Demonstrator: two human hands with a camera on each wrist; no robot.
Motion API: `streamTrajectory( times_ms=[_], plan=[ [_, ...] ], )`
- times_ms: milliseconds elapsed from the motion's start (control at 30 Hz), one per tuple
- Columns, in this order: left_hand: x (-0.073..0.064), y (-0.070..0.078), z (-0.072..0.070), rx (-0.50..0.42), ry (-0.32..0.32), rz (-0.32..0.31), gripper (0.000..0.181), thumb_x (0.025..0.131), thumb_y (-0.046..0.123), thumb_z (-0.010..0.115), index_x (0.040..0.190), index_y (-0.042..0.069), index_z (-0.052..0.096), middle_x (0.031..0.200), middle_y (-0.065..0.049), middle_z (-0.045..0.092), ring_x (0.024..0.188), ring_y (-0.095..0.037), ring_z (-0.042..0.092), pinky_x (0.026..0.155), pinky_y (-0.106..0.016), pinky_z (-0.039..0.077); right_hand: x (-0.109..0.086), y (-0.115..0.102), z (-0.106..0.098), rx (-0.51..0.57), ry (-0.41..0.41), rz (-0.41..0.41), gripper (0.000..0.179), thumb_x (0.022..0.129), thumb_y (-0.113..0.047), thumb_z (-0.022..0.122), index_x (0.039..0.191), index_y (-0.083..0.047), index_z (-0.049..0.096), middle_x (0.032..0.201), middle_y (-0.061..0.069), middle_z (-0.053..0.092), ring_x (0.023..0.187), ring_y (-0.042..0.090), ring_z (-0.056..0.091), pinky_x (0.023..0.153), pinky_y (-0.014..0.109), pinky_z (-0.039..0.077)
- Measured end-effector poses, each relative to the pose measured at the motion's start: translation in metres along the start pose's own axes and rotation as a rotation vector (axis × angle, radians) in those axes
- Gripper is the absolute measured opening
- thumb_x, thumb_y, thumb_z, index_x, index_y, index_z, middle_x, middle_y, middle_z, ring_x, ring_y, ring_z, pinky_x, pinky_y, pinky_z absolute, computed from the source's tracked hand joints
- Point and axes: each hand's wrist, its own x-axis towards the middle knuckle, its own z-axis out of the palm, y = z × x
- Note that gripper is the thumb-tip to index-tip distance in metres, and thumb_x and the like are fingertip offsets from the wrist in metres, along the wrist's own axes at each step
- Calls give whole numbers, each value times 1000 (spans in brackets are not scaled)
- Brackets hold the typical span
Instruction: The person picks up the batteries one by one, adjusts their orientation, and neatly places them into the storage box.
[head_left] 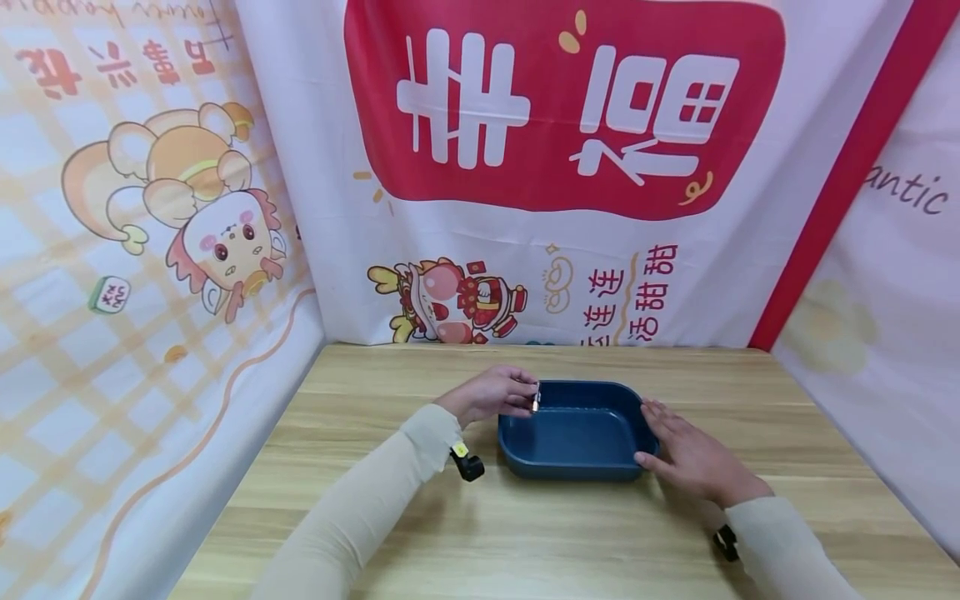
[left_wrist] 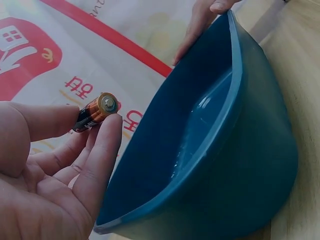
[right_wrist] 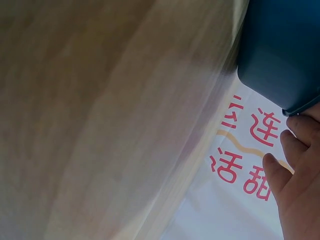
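Note:
A dark blue rectangular basin (head_left: pixel 577 472) with rounded corners stands on the table. My left hand (head_left: pixel 498 393) is at its left end, pinching a small battery (left_wrist: pixel 98 111) between thumb and fingertips. The battery has a copper-coloured end and a black body, and its metal terminal faces the left wrist camera. It is held by the basin's left rim, apart from the floor of the basin. At the opposite end, my right hand (head_left: pixel 693 454) touches the rim, its fingers fairly straight and its thumb toward the near side. The right wrist view catches those fingers (right_wrist: pixel 277 172) beside the basin's outer wall.
The wood-grain table (head_left: pixel 525 542) runs back to a white printed cloth (head_left: pixel 720 267) with a red panel. Another printed cloth (head_left: pixel 45 275) hangs along the left, and one more (head_left: pixel 892 333) on the right. Each wrist carries a small black camera (head_left: pixel 468 465).

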Motion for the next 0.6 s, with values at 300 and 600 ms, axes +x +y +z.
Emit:
streamTrajectory(
  times_ms=[300,600],
  plan=[
    [10,-1,15,-1,-2,-9,36,100,10,56,130,-9,49,102,-16,64,87,-23,65,82,-43,58,0,-2,-1,-14,-8,20,87,94,-61,49,151,0,27,158,15,24,143,35,22,113,54,25],
    [23,-1,29,-27,-33,-22,38,100,10,56,131,-10,48,105,-18,65,87,-22,66,84,-42,57,1,-1,0,-25,-12,22,88,94,-63,48,151,0,27,158,15,23,143,35,22,113,54,25]
  ],
)
